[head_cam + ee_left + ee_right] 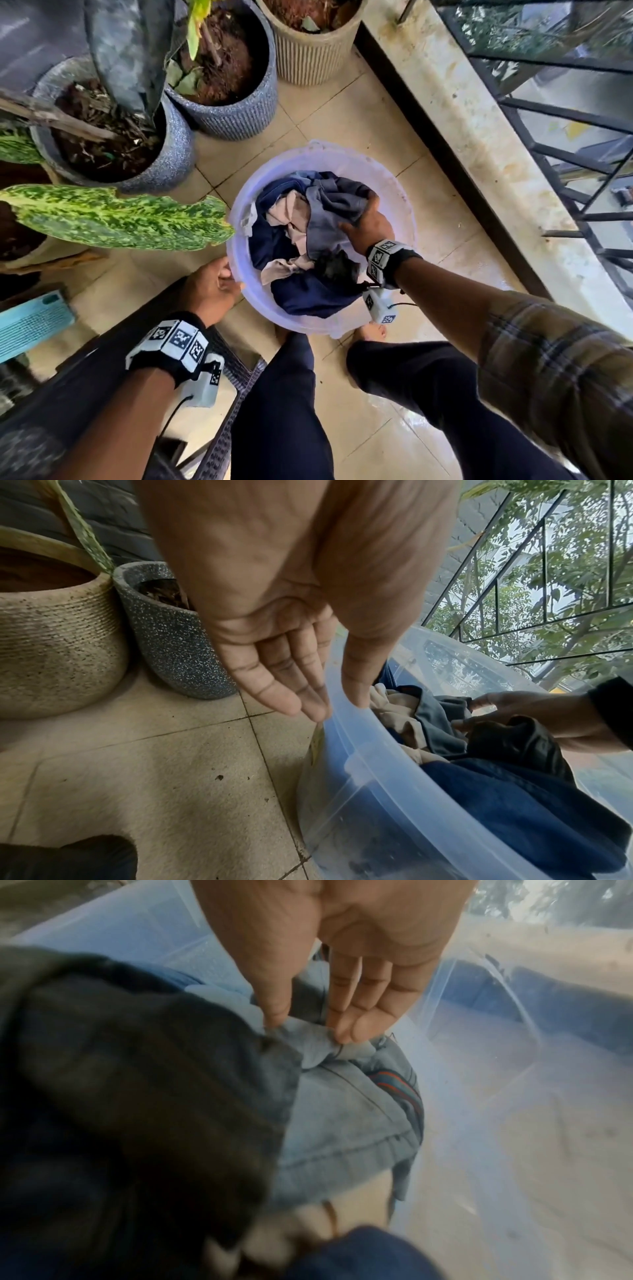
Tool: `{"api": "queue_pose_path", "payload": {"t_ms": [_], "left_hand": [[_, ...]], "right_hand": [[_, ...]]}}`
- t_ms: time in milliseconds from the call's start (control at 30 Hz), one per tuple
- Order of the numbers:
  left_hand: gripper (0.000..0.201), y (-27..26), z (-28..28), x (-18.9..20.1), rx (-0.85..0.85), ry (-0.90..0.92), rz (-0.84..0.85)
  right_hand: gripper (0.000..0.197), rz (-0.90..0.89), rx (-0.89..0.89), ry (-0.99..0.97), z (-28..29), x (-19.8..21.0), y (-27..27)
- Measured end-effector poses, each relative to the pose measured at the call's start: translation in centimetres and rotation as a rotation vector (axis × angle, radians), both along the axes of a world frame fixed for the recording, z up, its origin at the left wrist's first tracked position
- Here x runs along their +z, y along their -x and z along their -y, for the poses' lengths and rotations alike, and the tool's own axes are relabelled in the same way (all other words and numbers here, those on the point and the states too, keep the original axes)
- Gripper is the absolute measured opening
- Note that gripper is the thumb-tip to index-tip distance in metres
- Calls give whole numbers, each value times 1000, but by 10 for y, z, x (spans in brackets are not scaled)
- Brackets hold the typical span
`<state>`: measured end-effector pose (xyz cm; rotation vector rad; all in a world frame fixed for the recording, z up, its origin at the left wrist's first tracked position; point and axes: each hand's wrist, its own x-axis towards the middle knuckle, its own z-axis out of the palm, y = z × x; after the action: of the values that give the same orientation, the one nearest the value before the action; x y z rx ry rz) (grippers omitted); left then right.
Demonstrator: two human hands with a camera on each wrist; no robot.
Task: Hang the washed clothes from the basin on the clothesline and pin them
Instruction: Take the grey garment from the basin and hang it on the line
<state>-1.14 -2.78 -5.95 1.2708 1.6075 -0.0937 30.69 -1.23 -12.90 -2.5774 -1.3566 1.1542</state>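
Note:
A translucent basin (394, 185) stands on the tiled floor in front of my feet. It holds a heap of wet clothes: a grey-blue garment (332, 209), a navy one (308, 294), a beige one (287, 212) and a black one (334, 267). My right hand (368, 222) is down inside the basin (479, 1069). In the right wrist view, the right hand (308, 1028) pinches a fold of the grey-blue garment (342, 1123) between thumb and fingers. My left hand (335, 707) is at the basin's near left rim (377, 753), fingers straight outside it, thumb over it. No clothesline or pegs are in view.
Several large plant pots (236, 113) stand behind and left of the basin, and a big speckled leaf (113, 216) reaches toward its rim. A raised stone ledge (479, 144) with a metal railing (565, 120) runs along the right. A dark wicker chair (222, 411) is under my left arm.

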Motion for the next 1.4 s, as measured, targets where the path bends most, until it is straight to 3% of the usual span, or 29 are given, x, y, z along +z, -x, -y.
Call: {"api": "queue_pose_path", "payload": {"t_ms": [200,300,433,633,800,967,1167,1300,1400], "left_hand": [[28,2,1,4,-32,-30,-8],[36,-1,2,8,-40,-20,-21],[44,-8,7,23,-35,8,-47],[72,-29,21,83,-15,14,74],[93,-60,14,170,-395,-118,144],[103,-91,11,241,-687,-422,227],[72,-139,20,299,-817,-495,248],[29,-160,36,336,-737,-581,223],[23,-166,45,367,-657,-581,265]], "right_hand": [[41,38,51,77,-19,1,-3],[29,5,164,-15,-12,11,6],[13,-159,194,-241,6,64,13],[34,-432,96,-214,51,188,18],[24,-481,263,-245,83,287,25],[50,-443,282,-254,94,371,1],[32,-483,297,-329,123,427,-14],[21,-528,239,-381,129,448,-24],[13,-565,182,-424,136,464,-27]]}}
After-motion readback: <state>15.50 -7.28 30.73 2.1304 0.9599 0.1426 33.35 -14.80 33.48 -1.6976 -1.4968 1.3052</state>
